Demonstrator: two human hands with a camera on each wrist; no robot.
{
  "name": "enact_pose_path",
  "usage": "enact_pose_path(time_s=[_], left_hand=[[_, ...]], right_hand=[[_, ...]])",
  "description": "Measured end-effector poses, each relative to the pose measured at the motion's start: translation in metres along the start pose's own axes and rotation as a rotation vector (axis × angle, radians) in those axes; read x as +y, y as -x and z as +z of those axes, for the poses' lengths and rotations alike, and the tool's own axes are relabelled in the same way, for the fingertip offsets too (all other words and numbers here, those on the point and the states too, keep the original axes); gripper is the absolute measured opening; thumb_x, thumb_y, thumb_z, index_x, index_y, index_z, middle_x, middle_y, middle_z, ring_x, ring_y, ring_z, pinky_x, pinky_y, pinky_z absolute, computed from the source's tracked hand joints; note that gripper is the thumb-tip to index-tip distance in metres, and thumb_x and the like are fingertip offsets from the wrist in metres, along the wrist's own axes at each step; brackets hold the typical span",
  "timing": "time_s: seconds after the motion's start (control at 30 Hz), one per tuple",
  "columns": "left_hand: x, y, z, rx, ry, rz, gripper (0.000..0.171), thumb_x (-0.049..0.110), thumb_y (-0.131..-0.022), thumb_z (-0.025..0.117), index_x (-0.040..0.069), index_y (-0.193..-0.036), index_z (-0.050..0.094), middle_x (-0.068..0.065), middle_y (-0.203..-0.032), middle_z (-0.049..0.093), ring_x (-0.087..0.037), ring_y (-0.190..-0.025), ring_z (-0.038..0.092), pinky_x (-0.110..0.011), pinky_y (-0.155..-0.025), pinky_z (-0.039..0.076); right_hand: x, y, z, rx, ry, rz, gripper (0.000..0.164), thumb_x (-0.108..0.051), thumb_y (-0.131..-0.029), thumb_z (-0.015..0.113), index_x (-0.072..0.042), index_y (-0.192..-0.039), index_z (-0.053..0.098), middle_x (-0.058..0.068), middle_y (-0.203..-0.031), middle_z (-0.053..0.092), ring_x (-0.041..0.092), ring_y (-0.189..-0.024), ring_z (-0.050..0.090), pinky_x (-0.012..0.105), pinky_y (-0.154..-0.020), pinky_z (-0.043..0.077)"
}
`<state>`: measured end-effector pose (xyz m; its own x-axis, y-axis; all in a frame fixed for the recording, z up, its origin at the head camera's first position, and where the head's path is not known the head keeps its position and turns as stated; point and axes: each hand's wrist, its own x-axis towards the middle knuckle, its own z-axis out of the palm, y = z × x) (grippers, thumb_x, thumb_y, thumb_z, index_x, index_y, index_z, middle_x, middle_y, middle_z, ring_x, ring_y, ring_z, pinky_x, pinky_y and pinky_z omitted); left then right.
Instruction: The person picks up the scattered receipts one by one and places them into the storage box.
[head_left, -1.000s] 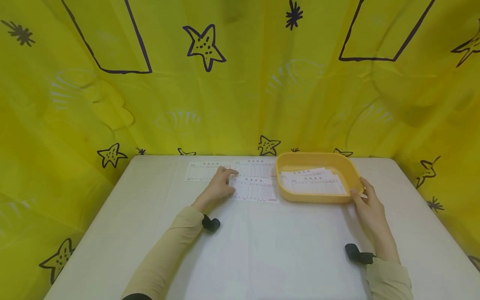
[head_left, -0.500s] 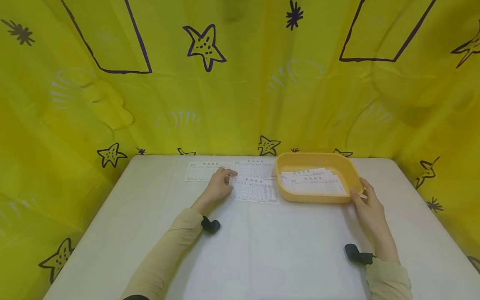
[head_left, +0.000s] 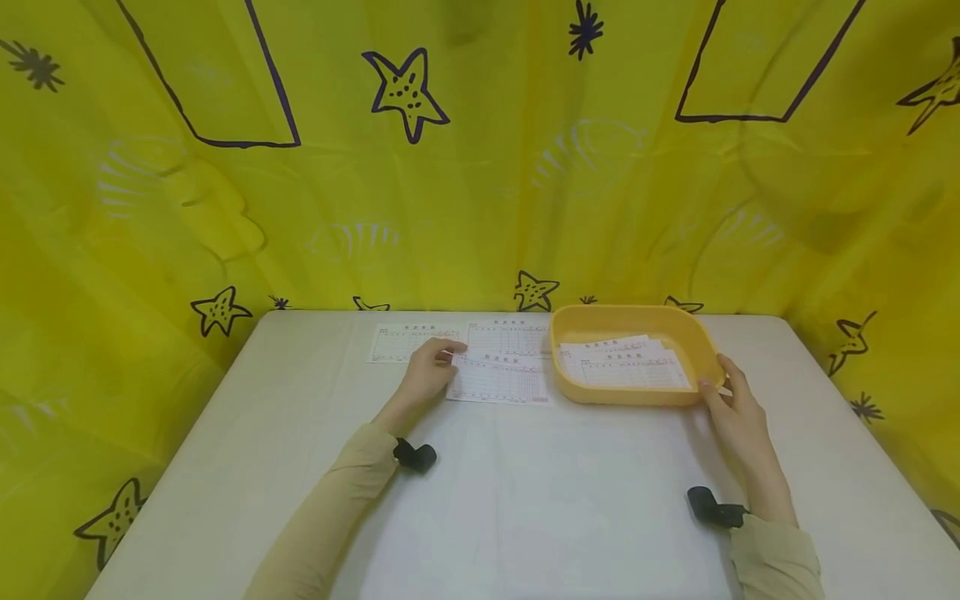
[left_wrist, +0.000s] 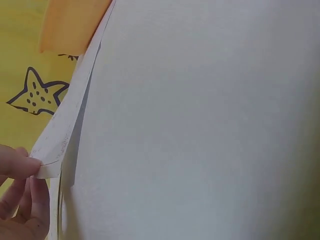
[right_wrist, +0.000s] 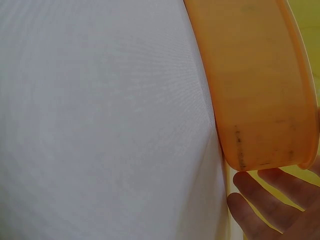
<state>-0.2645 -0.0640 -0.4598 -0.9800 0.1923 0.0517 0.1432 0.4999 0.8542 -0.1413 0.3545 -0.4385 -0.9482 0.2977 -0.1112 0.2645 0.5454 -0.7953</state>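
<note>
My left hand point(head_left: 426, 373) pinches the left edge of a white printed form point(head_left: 498, 385) between thumb and fingers. In the left wrist view the form point(left_wrist: 62, 125) has its near end lifted, with a shadow gap along the tabletop. Two similar forms lie behind it: one at the left point(head_left: 393, 342), partly covered by the hand, and one at the back middle point(head_left: 506, 336). My right hand point(head_left: 741, 421) holds the front right corner of a yellow plastic basket point(head_left: 637, 397), thumb at the rim. Fingers point(right_wrist: 265, 202) press around the corner's outside in the right wrist view. Several printed forms point(head_left: 637, 371) lie overlapping inside the basket.
A white-covered table point(head_left: 570, 500) carries everything. At its back edge hangs a yellow curtain point(head_left: 465, 217) with starfish drawings. Each wrist wears a black camera mount point(head_left: 416, 456). The basket stands close to the right ends of the forms.
The left hand has shifted slightly left, drawing the pinched form a little left, away from the basket. The right hand and basket hold nearly the same place.
</note>
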Motion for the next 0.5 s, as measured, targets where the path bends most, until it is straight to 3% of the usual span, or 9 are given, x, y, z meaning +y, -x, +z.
enact_pose_path(time_s=[0.2,0.5], left_hand=[[0.003,0.005,-0.005,0.022,0.02,-0.021,0.041,-0.006,-0.083,0.055,0.009,-0.119,0.066,-0.011,-0.123,0.057,-0.03,-0.11,0.056,-0.04,-0.093,0.05],[0.003,0.014,-0.015,0.065,0.001,0.012,0.04,-0.004,-0.086,0.052,0.009,-0.121,0.066,-0.011,-0.124,0.058,-0.029,-0.103,0.059,-0.036,-0.086,0.051]], right_hand=[[0.001,-0.001,-0.001,-0.005,0.011,0.001,0.072,-0.05,-0.1,0.032,-0.018,-0.155,0.0,0.036,-0.153,0.016,0.058,-0.131,0.031,0.072,-0.101,0.028],[0.001,-0.001,0.0,-0.003,0.017,-0.006,0.072,-0.05,-0.1,0.032,-0.019,-0.155,0.0,0.036,-0.152,0.017,0.058,-0.131,0.032,0.072,-0.101,0.028]])
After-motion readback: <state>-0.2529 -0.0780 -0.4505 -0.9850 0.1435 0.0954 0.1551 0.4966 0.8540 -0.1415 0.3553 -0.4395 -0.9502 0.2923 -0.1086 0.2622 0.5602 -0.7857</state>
